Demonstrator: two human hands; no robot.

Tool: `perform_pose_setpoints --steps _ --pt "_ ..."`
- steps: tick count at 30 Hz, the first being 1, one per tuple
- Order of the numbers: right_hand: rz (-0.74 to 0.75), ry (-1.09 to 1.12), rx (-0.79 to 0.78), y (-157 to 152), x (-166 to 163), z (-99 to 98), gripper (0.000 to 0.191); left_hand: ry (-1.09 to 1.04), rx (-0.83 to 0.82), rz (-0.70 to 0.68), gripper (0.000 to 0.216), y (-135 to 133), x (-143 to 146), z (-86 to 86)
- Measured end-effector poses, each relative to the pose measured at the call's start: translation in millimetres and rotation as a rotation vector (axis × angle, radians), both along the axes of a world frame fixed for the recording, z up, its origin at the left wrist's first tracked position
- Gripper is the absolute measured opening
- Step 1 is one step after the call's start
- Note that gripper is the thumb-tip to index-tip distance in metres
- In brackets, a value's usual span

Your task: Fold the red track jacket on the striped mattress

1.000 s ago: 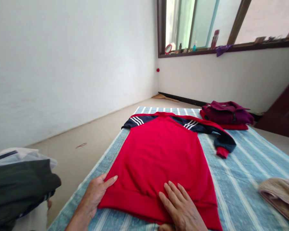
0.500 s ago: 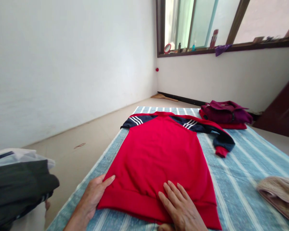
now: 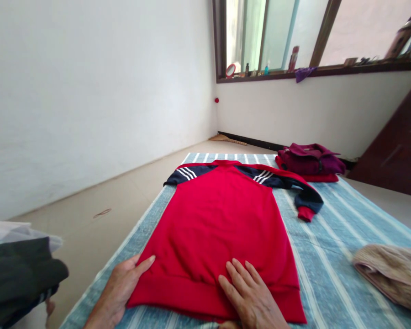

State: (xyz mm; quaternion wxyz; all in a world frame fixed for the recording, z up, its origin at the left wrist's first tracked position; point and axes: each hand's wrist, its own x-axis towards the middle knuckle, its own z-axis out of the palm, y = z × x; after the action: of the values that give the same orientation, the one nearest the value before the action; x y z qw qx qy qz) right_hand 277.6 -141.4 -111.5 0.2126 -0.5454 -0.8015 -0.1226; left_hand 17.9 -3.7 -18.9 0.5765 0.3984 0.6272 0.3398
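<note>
A red sweatshirt with navy, white-striped sleeves lies flat, back up, on a blue striped mat. My left hand rests at the left corner of its hem, fingers together and laid flat, thumb under or beside the cloth. My right hand lies flat on the hem near its middle, fingers stretched out. The right sleeve is bent down with its red cuff on the mat. The left sleeve is tucked at the shoulder.
Folded maroon and red clothes are stacked at the mat's far right corner. A beige knitted garment lies at the right edge. Dark folded clothing sits on the floor at left. A dark wooden door stands at right.
The view has shifted a little rightward and down, so everything sits further left. Both hands stay flat on the sweatshirt's hem.
</note>
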Motion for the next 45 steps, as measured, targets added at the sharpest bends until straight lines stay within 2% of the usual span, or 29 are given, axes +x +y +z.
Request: perform_pose_setpoints --steps 7,12,16,19,22,25,28,30,32,33,36,37,39,41,43,45 --pt "0.000 0.022 0.052 0.1 0.5 3.2 0.068 0.039 0.016 -0.006 0.028 0.7 -0.2 -1.0" --pt "-0.037 0.140 0.129 -4.9 13.9 28.3 0.062 0.140 0.018 -0.065 0.029 -0.9 3.1 7.7" --pt "-0.235 0.189 0.026 1.4 42.2 41.2 0.051 0.220 0.049 -0.137 0.033 -3.5 4.2 13.6" --pt "-0.427 0.225 -0.076 11.1 64.9 32.2 0.054 0.254 0.057 -0.154 0.028 -3.3 3.7 12.1" --pt "-0.545 0.243 -0.222 15.4 78.8 17.7 0.063 0.308 0.054 -0.168 0.027 1.4 2.1 7.7" --pt "-0.579 0.249 -0.320 13.5 81.9 10.9 0.066 0.492 0.137 -0.227 0.029 9.3 -3.3 4.5" --pt "-0.598 0.263 -0.377 11.8 79.7 13.8 0.066 0.912 0.311 -0.311 0.029 14.8 -8.9 8.3" --pt "-0.607 0.274 -0.411 12.3 78.4 17.2 0.066 1.206 0.446 -0.284 0.031 15.3 -4.8 16.0" --pt "-0.610 0.282 -0.428 13.5 77.9 19.5 0.067 1.346 0.637 -0.221 0.034 14.1 13.0 25.3" --pt "-0.610 0.284 -0.429 14.0 77.8 20.0 0.067 1.338 0.761 -0.244 0.034 13.3 28.2 29.2" --pt "-0.614 0.283 -0.423 14.8 77.9 19.9 0.068 1.148 1.015 -0.485 0.027 11.7 97.1 32.0" --pt "-0.617 0.280 -0.423 14.8 77.9 19.9 0.068 1.076 1.060 -0.614 0.025 11.5 125.0 29.2" --pt "-0.618 0.267 -0.431 14.9 77.9 19.8 0.068 0.969 1.092 -0.822 0.023 11.4 180.5 18.7" --pt "-0.618 0.258 -0.430 15.2 78.0 19.6 0.068 0.926 1.045 -0.956 0.026 11.4 227.5 3.1" --pt "-0.619 0.259 -0.411 15.9 78.1 18.2 0.068 0.923 1.027 -0.990 0.033 11.3 259.5 -15.3" --pt "-0.621 0.267 -0.377 16.4 78.1 14.9 0.067 0.934 1.008 -1.021 0.040 11.6 275.4 -34.1"
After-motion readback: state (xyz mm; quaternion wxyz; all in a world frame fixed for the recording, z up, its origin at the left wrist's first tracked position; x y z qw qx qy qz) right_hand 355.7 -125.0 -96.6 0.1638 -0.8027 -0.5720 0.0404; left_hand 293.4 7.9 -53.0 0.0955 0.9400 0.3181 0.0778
